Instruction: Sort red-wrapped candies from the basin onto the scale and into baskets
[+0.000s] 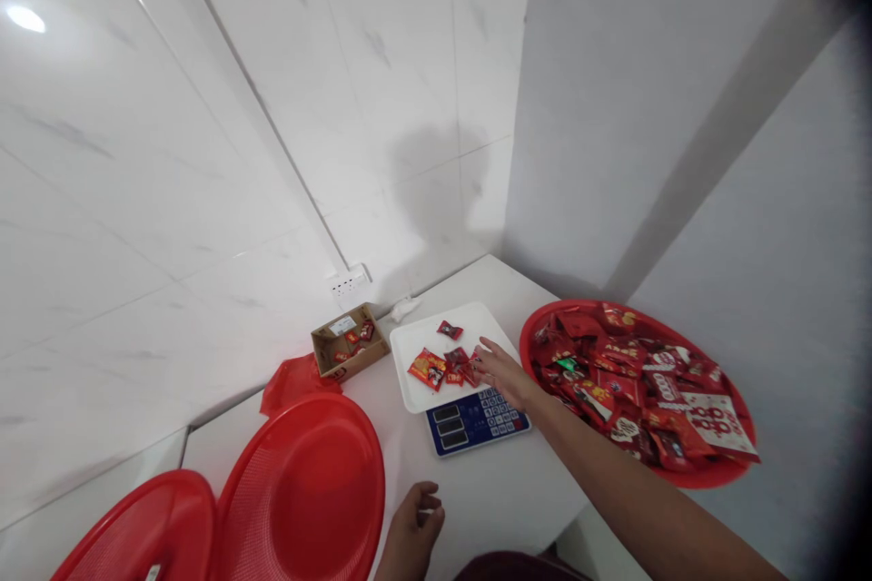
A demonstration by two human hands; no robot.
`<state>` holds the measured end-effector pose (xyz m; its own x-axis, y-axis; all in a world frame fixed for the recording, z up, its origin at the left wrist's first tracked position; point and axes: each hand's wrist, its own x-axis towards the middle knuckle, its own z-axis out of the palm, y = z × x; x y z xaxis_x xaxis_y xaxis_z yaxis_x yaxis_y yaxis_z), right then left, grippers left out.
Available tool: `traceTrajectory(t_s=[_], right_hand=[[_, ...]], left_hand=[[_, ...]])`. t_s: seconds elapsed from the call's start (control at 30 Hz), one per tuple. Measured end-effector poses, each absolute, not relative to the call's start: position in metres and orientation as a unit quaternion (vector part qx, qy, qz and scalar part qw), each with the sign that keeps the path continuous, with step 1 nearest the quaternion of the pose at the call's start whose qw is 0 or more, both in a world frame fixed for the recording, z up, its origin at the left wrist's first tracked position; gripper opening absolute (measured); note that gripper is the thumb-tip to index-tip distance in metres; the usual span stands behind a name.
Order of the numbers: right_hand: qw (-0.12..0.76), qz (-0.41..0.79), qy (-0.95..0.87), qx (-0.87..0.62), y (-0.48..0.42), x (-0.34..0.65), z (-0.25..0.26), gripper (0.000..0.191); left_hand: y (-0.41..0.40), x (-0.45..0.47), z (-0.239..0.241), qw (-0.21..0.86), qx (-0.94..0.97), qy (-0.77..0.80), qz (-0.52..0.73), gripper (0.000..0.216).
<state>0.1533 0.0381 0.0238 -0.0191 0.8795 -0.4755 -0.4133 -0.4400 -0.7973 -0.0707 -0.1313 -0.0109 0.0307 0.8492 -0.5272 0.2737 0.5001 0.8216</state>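
My right hand (505, 374) reaches over the white tray (409, 340) of a scale, its fingers stretched and apart at the right-hand packets. Small red snack packets (458, 356) lie on the tray beside an orange-red packet (429, 369). One dark red packet (450, 329) lies apart, farther back. Below the tray shows the scale's blue panel (470, 422) with keys and dark displays. My left hand (412, 528) hangs near the table's front, loosely curled with its fingertips apart and nothing visible in it.
On the right, a red basket (746, 436) is heaped with red snack packets. Two red baskets, one nearer (300, 481) and one farther left (150, 526), stand on the left. A cardboard box (351, 368) holds several small packets. Behind it are a red bag (292, 381) and a wall socket (350, 281).
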Motion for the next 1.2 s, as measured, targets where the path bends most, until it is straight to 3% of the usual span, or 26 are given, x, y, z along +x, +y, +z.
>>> traceTrajectory(t_s=[0.17, 0.37, 1.2], right_hand=[[0.384, 0.642, -0.362, -0.555, -0.002, 0.179, 0.007, 0.037], [0.265, 0.63, -0.42, -0.597, -0.056, 0.199, -0.013, 0.041], [0.223, 0.624, -0.447, -0.601, -0.096, 0.149, -0.026, 0.035]], left_hand=[[-0.133, -0.07, -0.002, 0.573, 0.441, 0.648, 0.238, 0.036], [-0.135, -0.074, 0.001, 0.573, 0.458, 0.645, 0.213, 0.035], [-0.146, -0.093, 0.014, 0.563, 0.466, 0.651, 0.205, 0.04]])
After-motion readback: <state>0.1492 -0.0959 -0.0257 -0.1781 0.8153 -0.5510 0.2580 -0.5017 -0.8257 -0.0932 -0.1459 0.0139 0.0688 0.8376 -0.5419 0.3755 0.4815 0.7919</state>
